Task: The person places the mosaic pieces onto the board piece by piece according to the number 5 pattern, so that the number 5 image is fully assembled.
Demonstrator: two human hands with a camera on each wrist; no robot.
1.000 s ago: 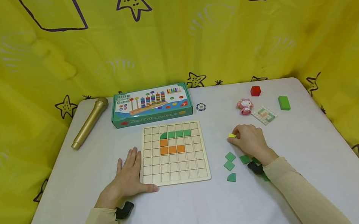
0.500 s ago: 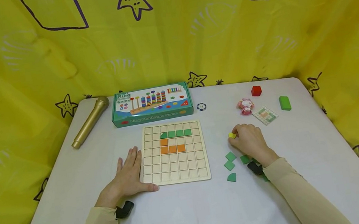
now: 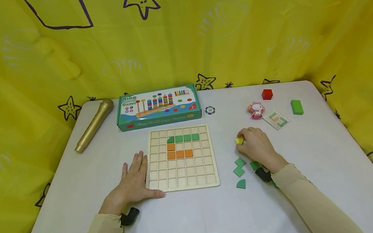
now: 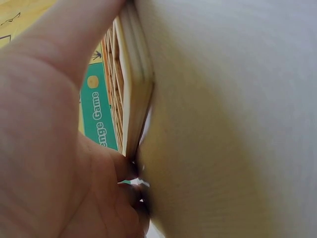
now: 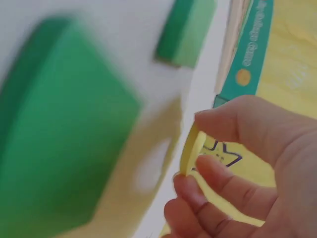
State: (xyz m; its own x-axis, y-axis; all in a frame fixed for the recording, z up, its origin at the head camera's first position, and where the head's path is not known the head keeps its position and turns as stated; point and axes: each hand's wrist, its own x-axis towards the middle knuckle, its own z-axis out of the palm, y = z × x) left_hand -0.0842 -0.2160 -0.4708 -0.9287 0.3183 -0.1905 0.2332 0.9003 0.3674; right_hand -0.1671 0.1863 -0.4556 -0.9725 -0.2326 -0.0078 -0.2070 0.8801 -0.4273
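My left hand (image 3: 132,186) lies spread at the left side of a wooden grid board (image 3: 187,172), fingers along its left edge and thumb at its near left corner. In the left wrist view the thumb and fingers touch the board's side. Set in the grid are a row of green tiles (image 3: 187,138) and several orange tiles (image 3: 180,154). To the right of the board, my right hand (image 3: 258,147) pinches a small yellow tile (image 5: 190,152) between thumb and fingertips. Loose green tiles (image 3: 239,171) lie close below it, some partly hidden by the wrist.
A Ring Challenge Game box (image 3: 159,121) stands behind the board, with a gold microphone (image 3: 94,125) to its left and a poker chip (image 3: 210,110) at right. Farther right are a pink figurine (image 3: 256,110), pattern card (image 3: 275,120), red cube (image 3: 267,94) and green block (image 3: 297,107).
My right hand has shifted slightly left, with the yellow tile still pinched and turned a little. The left hand and the board tiles stay as they were.
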